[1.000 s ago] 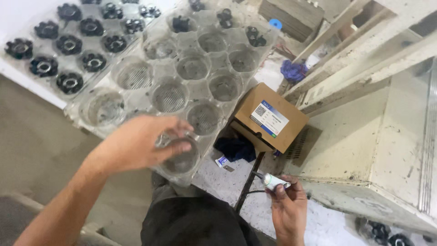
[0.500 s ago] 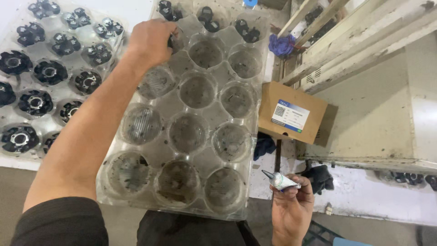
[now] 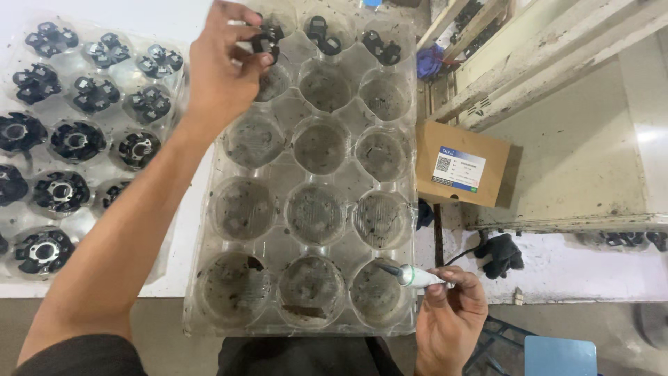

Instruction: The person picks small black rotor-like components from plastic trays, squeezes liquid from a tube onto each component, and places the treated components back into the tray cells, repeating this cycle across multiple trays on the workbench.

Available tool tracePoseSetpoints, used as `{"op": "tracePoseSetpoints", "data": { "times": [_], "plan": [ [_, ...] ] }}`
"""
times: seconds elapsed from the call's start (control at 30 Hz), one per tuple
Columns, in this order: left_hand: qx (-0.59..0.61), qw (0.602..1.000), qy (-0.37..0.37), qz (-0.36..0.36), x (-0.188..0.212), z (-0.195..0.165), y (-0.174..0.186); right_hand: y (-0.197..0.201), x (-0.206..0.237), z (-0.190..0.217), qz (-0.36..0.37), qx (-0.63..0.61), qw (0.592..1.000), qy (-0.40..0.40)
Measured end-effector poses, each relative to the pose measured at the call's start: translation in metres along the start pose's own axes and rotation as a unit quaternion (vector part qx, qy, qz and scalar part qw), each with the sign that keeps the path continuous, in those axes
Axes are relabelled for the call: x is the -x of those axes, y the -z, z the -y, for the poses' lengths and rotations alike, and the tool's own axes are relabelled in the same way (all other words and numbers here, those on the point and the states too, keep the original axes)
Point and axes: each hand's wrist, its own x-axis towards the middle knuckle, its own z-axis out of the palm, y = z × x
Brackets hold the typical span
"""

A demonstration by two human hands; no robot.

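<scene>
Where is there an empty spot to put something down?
Most cups of the clear tray are bare, from below the left hand holding a black part down to the right hand with its pen-like tool. The grey surface right of the cardboard box is free. The left tray is crowded with black parts.

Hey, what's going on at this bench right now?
A person is working over a clear plastic tray of round pockets, most of them empty. Their left hand pinches a small black part at the tray's far end, where two more black parts sit in the top row. Their right hand holds a white pen-like tool, tip over a near pocket. A second tray on the left holds many black parts. A cardboard box lies to the right.
</scene>
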Motion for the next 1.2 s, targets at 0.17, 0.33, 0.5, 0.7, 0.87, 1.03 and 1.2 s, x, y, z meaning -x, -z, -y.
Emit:
{"op": "tracePoseSetpoints", "data": {
  "times": [0.17,0.33,0.5,0.7,0.87,1.03,1.2],
  "plan": [
    [0.396,0.874,0.275,-0.065,0.094,-0.058,0.016,-0.018,-0.004,0.003,0.021,-0.01,1.0,0.005],
    [0.471,0.845,0.249,-0.05,0.184,-0.1,0.007,-0.039,-0.012,0.003,0.089,-0.048,0.995,0.017],
    [0.359,0.905,0.224,-0.04,0.221,-0.121,-0.015,-0.063,-0.002,0.013,0.158,0.038,0.98,0.119],
    [0.38,0.906,0.186,-0.021,0.225,-0.147,-0.019,-0.076,0.002,0.037,0.225,0.302,0.861,0.343],
    [0.331,0.916,0.226,0.006,0.221,-0.162,-0.009,-0.076,0.011,0.042,0.214,0.371,0.829,0.359],
    [0.326,0.919,0.223,0.011,0.222,-0.164,-0.006,-0.085,0.022,0.05,0.213,0.41,0.82,0.338],
    [0.333,0.916,0.223,0.017,0.225,-0.162,-0.004,-0.097,0.023,0.055,0.224,0.422,0.805,0.351]
  ]
}}
